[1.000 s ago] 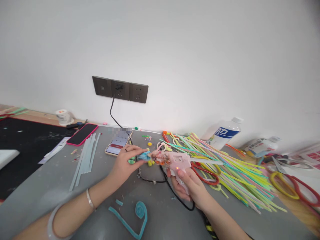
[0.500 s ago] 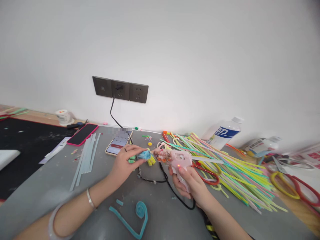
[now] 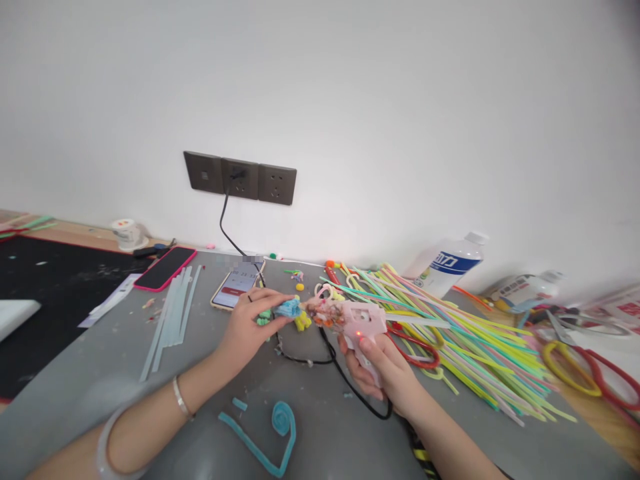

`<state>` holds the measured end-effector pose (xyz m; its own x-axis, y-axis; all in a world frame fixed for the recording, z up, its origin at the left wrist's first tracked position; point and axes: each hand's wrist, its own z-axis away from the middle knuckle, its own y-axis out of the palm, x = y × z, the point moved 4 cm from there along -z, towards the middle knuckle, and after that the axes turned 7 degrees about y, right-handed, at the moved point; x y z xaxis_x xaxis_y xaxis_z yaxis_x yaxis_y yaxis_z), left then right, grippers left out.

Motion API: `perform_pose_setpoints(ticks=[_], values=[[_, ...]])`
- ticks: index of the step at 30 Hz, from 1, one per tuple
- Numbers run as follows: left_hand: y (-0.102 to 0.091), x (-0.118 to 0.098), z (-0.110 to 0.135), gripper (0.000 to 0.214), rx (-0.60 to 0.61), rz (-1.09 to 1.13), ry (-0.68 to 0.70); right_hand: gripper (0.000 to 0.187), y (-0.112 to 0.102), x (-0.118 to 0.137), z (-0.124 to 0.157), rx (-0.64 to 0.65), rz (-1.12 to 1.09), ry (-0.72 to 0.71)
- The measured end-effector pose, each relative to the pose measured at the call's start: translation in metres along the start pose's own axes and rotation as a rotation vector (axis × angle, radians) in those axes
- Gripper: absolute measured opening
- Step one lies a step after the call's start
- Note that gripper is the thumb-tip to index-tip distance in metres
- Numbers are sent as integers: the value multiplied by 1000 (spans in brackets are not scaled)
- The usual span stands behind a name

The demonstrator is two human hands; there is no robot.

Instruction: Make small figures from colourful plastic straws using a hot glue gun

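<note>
Between thumb and fingers, my left hand (image 3: pixel 253 323) pinches a small blue bundle of pipe cleaner (image 3: pixel 288 307). My right hand (image 3: pixel 383 367) is wrapped round the handle of a pink hot glue gun (image 3: pixel 364 320), whose red light is lit and whose tip points left at the blue bundle. The tip is at or very near the bundle; I cannot tell whether they touch. A clear glue stick (image 3: pixel 417 321) sticks out of the gun's back. Nearer to me, a blue pipe cleaner with a coiled end (image 3: pixel 283 420) lies on the grey mat beside a short blue piece (image 3: pixel 240 404).
Many coloured pipe cleaners (image 3: pixel 480 353) spread at the right, with red scissors (image 3: pixel 415 353) among them. Glue sticks (image 3: pixel 170 320) and two phones (image 3: pixel 165 268) lie left. A white bottle (image 3: pixel 453 263) stands by the wall. The gun's black cord (image 3: pixel 350 387) loops across the mat.
Hardly anything differs. The glue gun has shifted very slightly to the right and down, and both hands keep their hold.
</note>
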<state>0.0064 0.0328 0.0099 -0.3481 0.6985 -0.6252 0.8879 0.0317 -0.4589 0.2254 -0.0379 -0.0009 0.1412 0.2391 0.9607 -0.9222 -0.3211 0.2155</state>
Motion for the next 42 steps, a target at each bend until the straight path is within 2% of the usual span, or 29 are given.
perform_pose_setpoints(ticks=[10, 22, 42], values=[[2, -1, -1, 24, 40, 1, 3, 53, 4, -5, 2, 57, -8, 41], [-2, -1, 0, 26, -22, -10, -14, 52, 0, -2, 1, -2, 21, 10], [-3, 1, -1, 24, 21, -11, -30, 55, 1, -1, -2, -41, 18, 24]])
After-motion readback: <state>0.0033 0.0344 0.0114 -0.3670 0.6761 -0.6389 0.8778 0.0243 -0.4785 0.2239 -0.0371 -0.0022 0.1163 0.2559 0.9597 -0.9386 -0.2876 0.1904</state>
